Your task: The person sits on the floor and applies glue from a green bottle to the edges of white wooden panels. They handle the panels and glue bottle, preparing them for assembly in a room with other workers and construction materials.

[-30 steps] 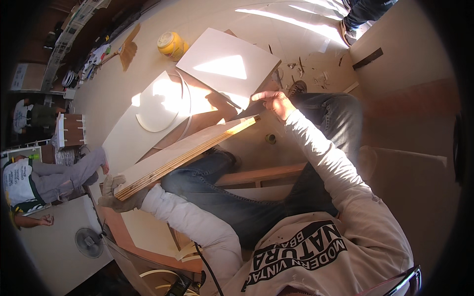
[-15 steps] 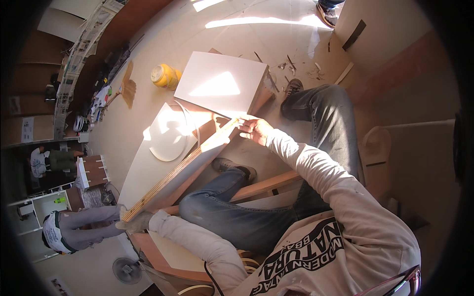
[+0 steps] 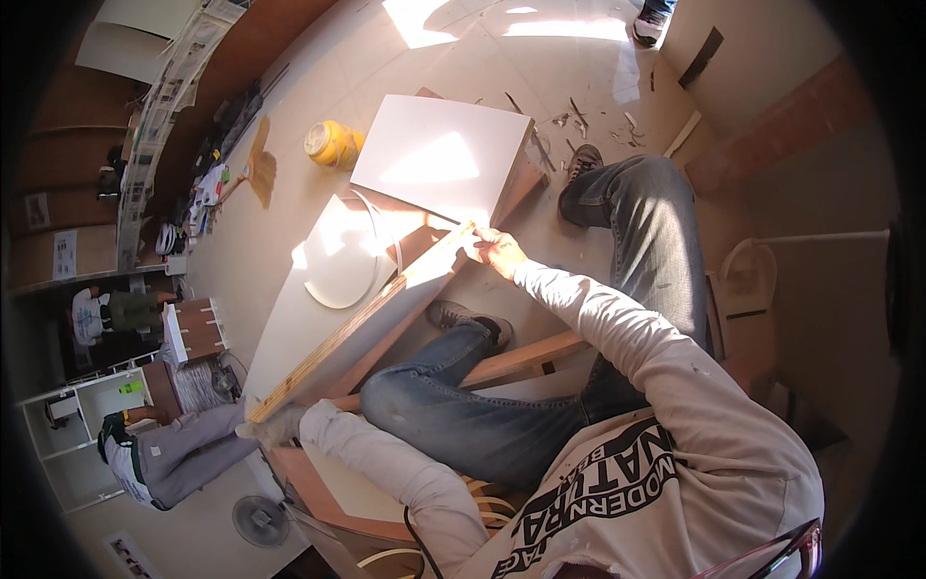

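Farthest out to the left of the left hand stands a white open-fronted cabinet (image 3: 60,439), and between it and that hand is a person in grey trousers (image 3: 188,454). A round fan (image 3: 258,521) sits nearer the wearer than the left hand, and a straw broom (image 3: 260,169) lies well beyond it on the floor (image 3: 217,280). The left hand (image 3: 273,426), which looks gloved in grey, holds the lower left end of a long board (image 3: 371,338). The board slants up from there to the right hand, its layered wooden edge turned upward. Just beyond it, between the hands, lie a white panel (image 3: 286,323) and a curved pale strip (image 3: 390,236). Farther past the right hand are a yellow container (image 3: 334,145) and a white square panel (image 3: 439,145). The right hand (image 3: 497,253) grips the board's other end, fingers closed on it. Beyond and right of that hand, scraps (image 3: 579,116) litter the floor.
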`<state>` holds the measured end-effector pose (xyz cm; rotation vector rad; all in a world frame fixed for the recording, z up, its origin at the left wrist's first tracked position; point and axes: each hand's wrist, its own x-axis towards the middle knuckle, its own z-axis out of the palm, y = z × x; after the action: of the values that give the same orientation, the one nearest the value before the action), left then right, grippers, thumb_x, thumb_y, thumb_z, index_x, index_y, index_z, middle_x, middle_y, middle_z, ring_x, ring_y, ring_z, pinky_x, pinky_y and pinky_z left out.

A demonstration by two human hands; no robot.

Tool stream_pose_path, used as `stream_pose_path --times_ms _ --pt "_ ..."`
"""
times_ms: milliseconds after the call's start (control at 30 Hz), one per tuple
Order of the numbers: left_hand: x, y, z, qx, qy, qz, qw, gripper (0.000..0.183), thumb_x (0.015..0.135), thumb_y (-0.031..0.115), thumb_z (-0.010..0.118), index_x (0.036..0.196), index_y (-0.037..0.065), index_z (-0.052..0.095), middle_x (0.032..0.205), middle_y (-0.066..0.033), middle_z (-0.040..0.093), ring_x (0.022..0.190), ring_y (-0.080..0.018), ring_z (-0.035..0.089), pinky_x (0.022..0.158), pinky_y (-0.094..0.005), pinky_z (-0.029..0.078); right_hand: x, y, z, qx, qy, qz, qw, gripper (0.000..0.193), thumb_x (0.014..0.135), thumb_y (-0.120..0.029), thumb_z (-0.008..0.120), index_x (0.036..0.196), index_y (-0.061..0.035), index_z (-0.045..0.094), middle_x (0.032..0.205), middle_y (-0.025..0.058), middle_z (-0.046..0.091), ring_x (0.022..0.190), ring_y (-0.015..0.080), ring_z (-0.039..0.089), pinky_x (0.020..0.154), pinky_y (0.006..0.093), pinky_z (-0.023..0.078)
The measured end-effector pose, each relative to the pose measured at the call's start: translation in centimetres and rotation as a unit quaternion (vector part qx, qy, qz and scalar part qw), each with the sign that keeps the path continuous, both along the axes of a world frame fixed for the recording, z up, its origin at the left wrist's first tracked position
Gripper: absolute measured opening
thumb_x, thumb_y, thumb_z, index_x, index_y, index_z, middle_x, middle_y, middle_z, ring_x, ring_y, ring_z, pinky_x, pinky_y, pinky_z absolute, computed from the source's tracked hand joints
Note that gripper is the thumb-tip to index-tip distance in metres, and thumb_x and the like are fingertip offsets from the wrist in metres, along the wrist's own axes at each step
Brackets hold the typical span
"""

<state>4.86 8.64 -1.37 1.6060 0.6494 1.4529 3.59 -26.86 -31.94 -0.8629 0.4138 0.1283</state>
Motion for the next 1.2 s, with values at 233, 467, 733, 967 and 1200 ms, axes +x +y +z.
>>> stream_pose_path --times_ms 233,467,733,967,1200 --pt "1.6 0.5 -0.3 -0.04 -0.032 -0.014 0.999 0.048 0.099 0.04 0.048 0.096 -0.007 0.054 0.089 -0.018 0.064 0.08 -0.0252 0.063 0.068 -0.0389 0.053 -2.1 -0.9 4.6 0.055 0.022 0.026 0.998 0.078 0.079 0.004 0.067 0.148 -0.0109 0.035 0.14 0.0107 0.048 0.099 0.0163 0.057 0.081 0.0266 0.051" --pt "1.4 0.4 -1.0 0.065 -0.011 0.064 0.996 0.053 0.098 0.041 0.051 0.104 -0.012 0.056 0.092 -0.0185 0.065 0.086 -0.025 0.061 0.076 -0.0366 0.051 -3.2 0.9 7.7 -0.31 -0.075 0.184 0.93 0.062 0.08 -0.001 0.064 0.138 -0.0162 0.048 0.136 0.0075 0.05 0.101 0.0195 0.059 0.09 0.0349 0.051" --pt "0.9 0.2 0.0 0.015 -0.028 0.032 0.999 0.047 0.1 0.036 0.049 0.104 -0.009 0.058 0.092 -0.0171 0.066 0.086 -0.0237 0.061 0.077 -0.0343 0.05 -2.3 -3.9 7.0 0.268 0.042 0.031 0.962 0.063 0.074 0.011 0.044 0.134 -0.0087 0.048 0.122 0.0062 0.061 0.108 0.0222 0.06 0.093 0.0422 0.049" --pt "1.6 0.4 0.0 0.007 -0.056 -0.016 0.998 0.051 0.1 0.039 0.046 0.085 -0.008 0.06 0.086 -0.014 0.064 0.079 -0.0223 0.058 0.075 -0.0349 0.05 -0.5 -2.2 5.9 0.376 0.007 -0.002 0.927 0.065 0.069 0.011 0.04 0.131 -0.0076 0.043 0.117 0.0093 0.061 0.108 0.0266 0.062 0.088 0.044 0.054" --pt "0.9 -2.6 0.6 0.001 -0.046 0.005 0.999 0.056 0.099 0.044 0.045 0.081 -0.007 0.061 0.082 -0.0123 0.063 0.071 -0.0217 0.056 0.067 -0.0356 0.049 -0.2 -2.3 6.7 0.254 0.043 0.064 0.964 0.054 0.078 0.008 0.046 0.128 -0.0092 0.038 0.11 0.0093 0.061 0.103 0.0276 0.064 0.083 0.0482 0.055"
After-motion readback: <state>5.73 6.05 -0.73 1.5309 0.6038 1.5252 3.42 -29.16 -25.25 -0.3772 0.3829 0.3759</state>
